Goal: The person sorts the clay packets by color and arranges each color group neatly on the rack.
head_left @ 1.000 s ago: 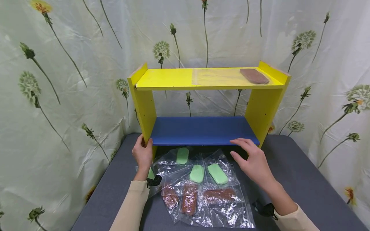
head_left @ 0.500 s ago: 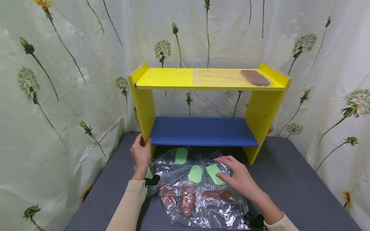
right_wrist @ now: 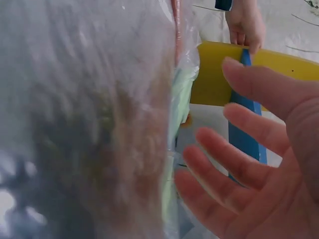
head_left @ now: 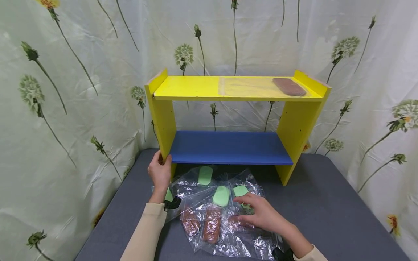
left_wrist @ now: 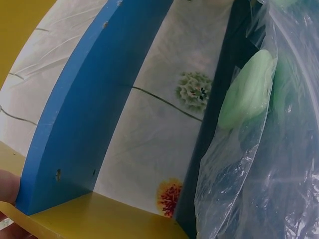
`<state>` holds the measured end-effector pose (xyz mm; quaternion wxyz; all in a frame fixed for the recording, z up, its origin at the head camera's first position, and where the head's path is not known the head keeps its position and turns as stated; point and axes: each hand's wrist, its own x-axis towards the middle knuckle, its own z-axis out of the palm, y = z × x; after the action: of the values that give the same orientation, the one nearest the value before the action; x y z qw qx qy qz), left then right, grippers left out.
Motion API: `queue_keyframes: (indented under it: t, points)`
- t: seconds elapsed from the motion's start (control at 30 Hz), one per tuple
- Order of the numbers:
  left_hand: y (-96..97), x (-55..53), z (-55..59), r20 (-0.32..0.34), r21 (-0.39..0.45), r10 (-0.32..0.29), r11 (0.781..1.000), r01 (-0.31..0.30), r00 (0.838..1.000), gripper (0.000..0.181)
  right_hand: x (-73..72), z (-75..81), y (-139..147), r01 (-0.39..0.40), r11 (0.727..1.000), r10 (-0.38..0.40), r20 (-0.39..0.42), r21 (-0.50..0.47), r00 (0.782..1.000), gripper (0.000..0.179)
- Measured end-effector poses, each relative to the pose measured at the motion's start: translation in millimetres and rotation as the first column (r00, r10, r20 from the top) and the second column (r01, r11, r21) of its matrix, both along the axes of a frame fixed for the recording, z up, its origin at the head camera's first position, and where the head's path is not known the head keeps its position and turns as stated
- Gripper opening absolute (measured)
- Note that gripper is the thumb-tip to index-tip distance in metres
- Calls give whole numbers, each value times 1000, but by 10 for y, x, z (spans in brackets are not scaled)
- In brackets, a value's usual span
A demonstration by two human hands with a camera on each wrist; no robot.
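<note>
My left hand (head_left: 160, 174) grips the left side panel (head_left: 162, 125) of a small yellow shelf unit, where the blue shelf (head_left: 228, 146) meets it. In the left wrist view, a thumb tip shows beside the blue board (left_wrist: 87, 114). My right hand (head_left: 261, 214) is over clear zip bags on the table, fingers spread and loosely bent, holding nothing. The bags contain several green slabs (head_left: 221, 196) and brown slabs (head_left: 212, 224). My right hand partly hides one green slab (head_left: 240, 190) and one brown slab. In the right wrist view, a plastic bag (right_wrist: 99, 99) fills the left side.
On the yellow top board (head_left: 189, 87) lies another bagged brown slab (head_left: 289, 87), near its right end. The unit stands on a dark grey table (head_left: 326, 203). Behind hangs a pale curtain (head_left: 104, 72) printed with dandelions.
My right hand has moved left and toward me, from near the blue shelf's right end to above the bags. My left hand stays on the side panel.
</note>
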<state>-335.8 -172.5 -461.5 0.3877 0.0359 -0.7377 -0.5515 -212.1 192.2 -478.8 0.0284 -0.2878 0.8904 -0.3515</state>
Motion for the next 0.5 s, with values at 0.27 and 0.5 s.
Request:
queue_keyframes:
  t: [0.27,0.5]
  points:
    - [5,-3,-15,-6,12,2,1000,-2,1000,33,24,-76,29,-83,996,83,67,8,994,58]
    - [-5,-19,-14,-11,-13,3,1000,-3,1000,35,16,-68,102,-75,991,71,46,110,996,60]
